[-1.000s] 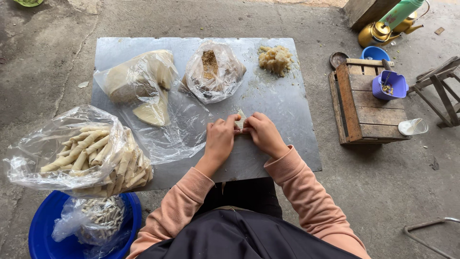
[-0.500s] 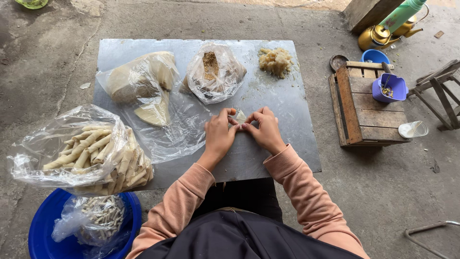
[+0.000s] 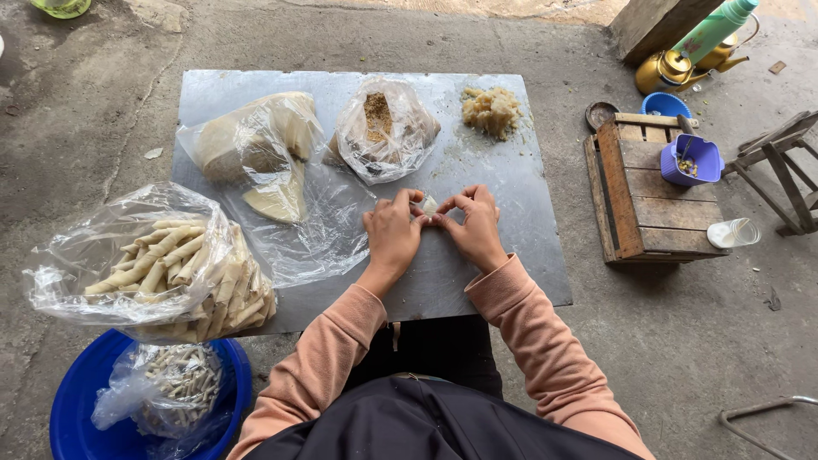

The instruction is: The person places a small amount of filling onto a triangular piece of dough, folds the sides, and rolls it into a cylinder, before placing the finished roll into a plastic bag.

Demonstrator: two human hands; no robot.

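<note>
My left hand [image 3: 394, 235] and my right hand [image 3: 474, 228] meet over the grey metal sheet [image 3: 520, 247], fingertips pinched together on a small pale wrapper piece [image 3: 429, 205]. A heap of crumbly filling [image 3: 492, 109] lies at the sheet's far right. A clear bag with brown filling [image 3: 383, 128] sits beyond my hands. Pale wrapper sheets in loose plastic [image 3: 260, 153] lie at the far left of the sheet.
A clear bag of finished rolls [image 3: 162, 268] rests at the sheet's near left, above a blue basin [image 3: 81, 409] holding another bag. A wooden crate [image 3: 643, 196] with a purple cup [image 3: 690, 162] stands right, with kettles [image 3: 669, 72] and a plastic cup [image 3: 733, 232] nearby.
Both hands have slid slightly away from me along the sheet, still closed on the small wrapper piece, with fingers working it closer together.
</note>
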